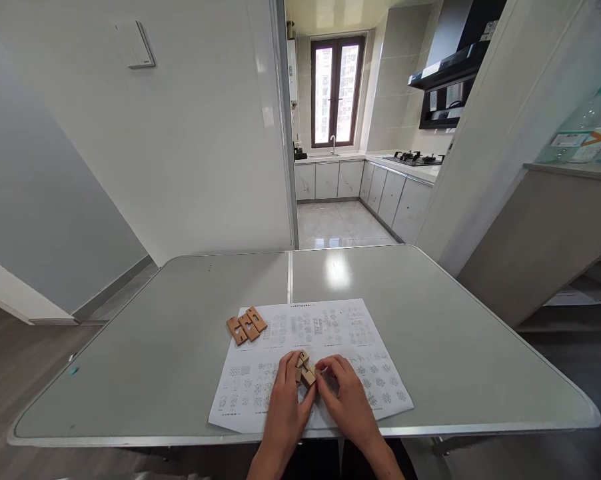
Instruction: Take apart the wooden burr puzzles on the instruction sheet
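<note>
Several small wooden puzzle pieces [308,376], light in colour and fitted against one another, sit between my two hands over the printed sheet. My left hand [287,393] grips the pieces from the left, its fingers curled round them. From the right, my right hand [344,395] pinches the cluster's edge with thumb and forefinger. Beneath both hands lies the white instruction sheet [245,400], covered in small line diagrams. Darker flat wooden pieces with cut-out slots [247,325] lie side by side at the sheet's upper left corner. My fingers hide part of the cluster.
The grey-green table [130,360] has a metal rim and a seam across its middle. A bit of blue-green scrap [74,370] lies near its left edge. Beyond are a white wall and a kitchen doorway. Large plastic bottles [585,130] stand on a shelf at right.
</note>
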Motion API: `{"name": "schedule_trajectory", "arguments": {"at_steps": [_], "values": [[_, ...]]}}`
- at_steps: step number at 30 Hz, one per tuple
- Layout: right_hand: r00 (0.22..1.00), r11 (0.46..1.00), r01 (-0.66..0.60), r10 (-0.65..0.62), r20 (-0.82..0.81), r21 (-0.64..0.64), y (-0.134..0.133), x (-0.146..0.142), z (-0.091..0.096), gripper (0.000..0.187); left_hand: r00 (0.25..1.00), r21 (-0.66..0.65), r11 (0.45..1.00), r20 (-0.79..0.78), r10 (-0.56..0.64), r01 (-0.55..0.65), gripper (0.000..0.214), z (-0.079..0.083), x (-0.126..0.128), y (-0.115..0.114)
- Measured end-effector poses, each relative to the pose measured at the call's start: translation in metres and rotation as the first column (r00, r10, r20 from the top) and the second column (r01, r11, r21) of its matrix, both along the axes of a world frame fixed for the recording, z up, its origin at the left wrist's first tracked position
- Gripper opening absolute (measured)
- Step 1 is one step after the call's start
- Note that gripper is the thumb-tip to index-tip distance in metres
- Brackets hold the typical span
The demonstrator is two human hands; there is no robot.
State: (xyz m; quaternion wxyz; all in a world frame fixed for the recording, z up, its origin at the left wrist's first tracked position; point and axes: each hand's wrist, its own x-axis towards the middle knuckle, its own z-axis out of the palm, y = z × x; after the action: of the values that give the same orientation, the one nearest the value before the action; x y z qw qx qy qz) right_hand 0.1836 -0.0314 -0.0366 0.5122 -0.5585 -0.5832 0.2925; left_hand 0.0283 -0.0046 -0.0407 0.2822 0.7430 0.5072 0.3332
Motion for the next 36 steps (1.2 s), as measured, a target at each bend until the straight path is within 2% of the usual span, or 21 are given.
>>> {"name": "schedule_trajectory", "arguments": {"at_steps": [8,13,17,23,26,30,36], "values": [[1.0,1.0,-0.022,0.022,-0.005,-0.004,-0.001,0.001,0.004,0.014,0.999,-0.041,0.999,0.053,0.007,-0.005,0.051,0.005,0.002,-0.001],[1.0,1.0,-0.005,0.005,-0.02,-0.006,0.0,0.002,-0.001,0.018,0.993,-0.042,0.998,0.104,0.05,-0.046,0.05,0.001,-0.002,-0.003],[1.0,1.0,-0.006,0.006,-0.024,-0.018,0.0,0.003,-0.001,0.019,0.981,-0.012,0.983,0.068,0.184,-0.183,0.053,0.003,-0.027,0.006],[0.999,0.999,-0.006,0.003,-0.053,-0.045,-0.002,0.002,0.001,0.018,0.908,0.012,0.916,-0.128,0.4,-0.402,0.067,0.017,-0.101,0.033],[0.998,0.998,-0.011,0.008,-0.061,-0.058,-0.003,0.002,0.001,0.019,0.885,0.037,0.905,-0.199,0.421,-0.423,0.071,0.015,-0.128,0.045],[0.998,0.997,-0.02,0.015,-0.058,-0.08,-0.003,0.001,0.001,0.02,0.865,0.05,0.893,-0.23,0.446,-0.447,0.076,0.013,-0.136,0.057],[0.999,0.998,-0.01,0.006,-0.053,-0.069,-0.003,0.002,0.002,0.02,0.844,0.03,0.87,-0.228,0.486,-0.493,0.09,0.029,-0.123,0.058]]}}
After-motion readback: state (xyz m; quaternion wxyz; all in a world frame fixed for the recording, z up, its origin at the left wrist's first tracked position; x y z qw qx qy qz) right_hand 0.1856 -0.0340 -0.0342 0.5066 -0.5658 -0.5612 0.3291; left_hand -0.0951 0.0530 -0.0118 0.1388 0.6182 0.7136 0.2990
